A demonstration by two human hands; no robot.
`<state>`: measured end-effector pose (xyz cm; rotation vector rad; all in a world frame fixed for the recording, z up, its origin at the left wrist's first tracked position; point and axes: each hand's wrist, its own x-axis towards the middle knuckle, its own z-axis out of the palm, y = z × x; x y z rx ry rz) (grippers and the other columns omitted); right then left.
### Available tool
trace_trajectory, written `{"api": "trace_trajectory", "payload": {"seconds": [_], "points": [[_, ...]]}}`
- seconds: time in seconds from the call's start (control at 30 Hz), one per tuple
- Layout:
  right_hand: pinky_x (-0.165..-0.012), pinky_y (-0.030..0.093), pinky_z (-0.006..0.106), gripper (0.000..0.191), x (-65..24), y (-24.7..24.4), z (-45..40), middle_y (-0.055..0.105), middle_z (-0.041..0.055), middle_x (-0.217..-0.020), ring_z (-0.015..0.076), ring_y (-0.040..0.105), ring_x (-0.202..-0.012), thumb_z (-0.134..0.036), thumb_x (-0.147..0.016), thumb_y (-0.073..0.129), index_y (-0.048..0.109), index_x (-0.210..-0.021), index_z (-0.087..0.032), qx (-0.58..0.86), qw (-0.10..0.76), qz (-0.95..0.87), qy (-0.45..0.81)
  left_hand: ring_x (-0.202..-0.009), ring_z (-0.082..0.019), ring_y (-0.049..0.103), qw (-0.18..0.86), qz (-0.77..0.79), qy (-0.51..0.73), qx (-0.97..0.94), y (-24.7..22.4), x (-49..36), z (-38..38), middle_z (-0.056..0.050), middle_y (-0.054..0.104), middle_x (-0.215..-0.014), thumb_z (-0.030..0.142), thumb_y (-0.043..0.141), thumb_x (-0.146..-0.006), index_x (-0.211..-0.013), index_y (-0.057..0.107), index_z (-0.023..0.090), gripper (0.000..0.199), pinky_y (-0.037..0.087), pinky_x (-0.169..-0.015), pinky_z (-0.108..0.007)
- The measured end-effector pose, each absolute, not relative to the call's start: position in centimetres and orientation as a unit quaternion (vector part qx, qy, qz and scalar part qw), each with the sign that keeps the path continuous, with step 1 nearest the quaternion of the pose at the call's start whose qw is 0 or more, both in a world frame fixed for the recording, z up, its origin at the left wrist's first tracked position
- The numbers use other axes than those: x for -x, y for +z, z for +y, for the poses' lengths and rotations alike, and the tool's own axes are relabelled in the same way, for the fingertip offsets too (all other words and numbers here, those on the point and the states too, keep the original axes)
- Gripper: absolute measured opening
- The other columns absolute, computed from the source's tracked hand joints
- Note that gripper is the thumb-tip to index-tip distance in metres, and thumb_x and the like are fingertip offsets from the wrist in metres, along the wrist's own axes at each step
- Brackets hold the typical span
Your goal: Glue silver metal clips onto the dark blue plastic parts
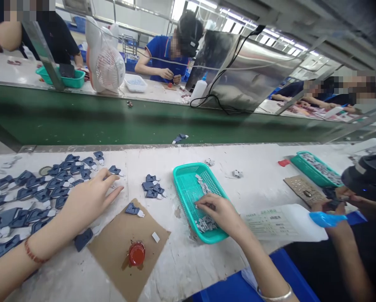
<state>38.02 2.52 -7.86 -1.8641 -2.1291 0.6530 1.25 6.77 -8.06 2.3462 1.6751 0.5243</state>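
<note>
My left hand [104, 188] reaches over the right edge of a spread of dark blue parts [27, 193], fingers apart, its fingertips near one blue part [115, 170]. My right hand [218, 209] is over a green basket [178, 178] of small grey pieces [207, 223], thumb and fingers pinched together; what they hold is too small to name. Between the hands lies a brown cardboard sheet [112, 251] with one blue part [134, 209], a small white piece [155, 237] and a red cap of red liquid [137, 253]. Several blue parts [152, 186] sit left of the basket.
A large white bottle with a blue nozzle [288, 222] lies right of my right forearm. Beyond it, a person [361, 201] works beside another green basket [317, 167] and a cardboard piece [304, 191]. Across the green belt [112, 119], other people sit at a bench.
</note>
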Motion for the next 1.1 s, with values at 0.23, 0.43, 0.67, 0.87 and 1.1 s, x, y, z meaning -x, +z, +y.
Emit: {"api": "trace_trajectory", "payload": {"seconds": [0.23, 0.43, 0.67, 0.87, 1.1], "points": [[-0.079, 0.055, 0.039, 0.024, -38.2, -8.2, 1.8, 0.072, 0.0084, -0.104, 0.0246, 0.068, -0.095, -0.028, -0.093, 0.052, 0.072, -0.106, -0.023, 0.642, 0.136, -0.718, 0.232, -0.105, -0.025, 0.064, 0.153, 0.498, 0.183, -0.834, -7.7, -12.2, 20.3, -0.011, 0.067, -0.116, 0.032, 0.052, -0.094, -0.119, 0.062, 0.015, 0.032, 0.051, -0.089, -0.035], [-0.078, 0.055, 0.037, 0.021, -38.0, -8.0, 1.5, 0.069, 0.0077, -0.095, 0.0246, 0.068, -0.091, -0.017, -0.092, 0.052, 0.072, -0.095, -0.022, 0.644, 0.107, -0.729, 0.203, -0.106, -0.024, 0.063, 0.150, 0.511, 0.191, -0.825, -10.7, -20.3, 27.7, -0.011, 0.061, -0.125, 0.034, 0.060, -0.092, -0.124, 0.058, 0.017, 0.036, 0.054, -0.088, -0.047], [-0.074, 0.055, 0.034, 0.021, -37.9, -8.2, 1.4, 0.069, 0.0064, -0.095, 0.0231, 0.068, -0.090, -0.016, -0.093, 0.051, 0.070, -0.096, -0.023, 0.647, 0.122, -0.723, 0.208, -0.108, -0.025, 0.062, 0.142, 0.478, 0.234, -0.834, -10.3, -21.0, 31.0, -0.011, 0.060, -0.127, 0.034, 0.059, -0.093, -0.125, 0.058, 0.017, 0.036, 0.054, -0.090, -0.047], [-0.075, 0.055, 0.035, 0.020, -37.9, -8.1, 1.3, 0.069, 0.0067, -0.096, 0.0234, 0.068, -0.090, -0.015, -0.092, 0.052, 0.070, -0.095, -0.022, 0.656, 0.124, -0.715, 0.208, -0.106, -0.024, 0.063, 0.170, 0.435, 0.174, -0.867, -10.6, -22.1, 32.0, -0.011, 0.061, -0.125, 0.033, 0.060, -0.092, -0.123, 0.059, 0.017, 0.035, 0.054, -0.088, -0.046], [-0.074, 0.053, 0.033, 0.016, -37.8, -8.6, 1.3, 0.070, 0.0064, -0.090, 0.0215, 0.068, -0.086, -0.015, -0.091, 0.054, 0.068, -0.090, -0.020, 0.666, 0.144, -0.706, 0.192, -0.106, -0.024, 0.063, 0.220, 0.379, 0.196, -0.877, -9.9, -19.0, 28.6, -0.010, 0.064, -0.120, 0.032, 0.060, -0.092, -0.118, 0.061, 0.015, 0.030, 0.052, -0.092, -0.046]]}}
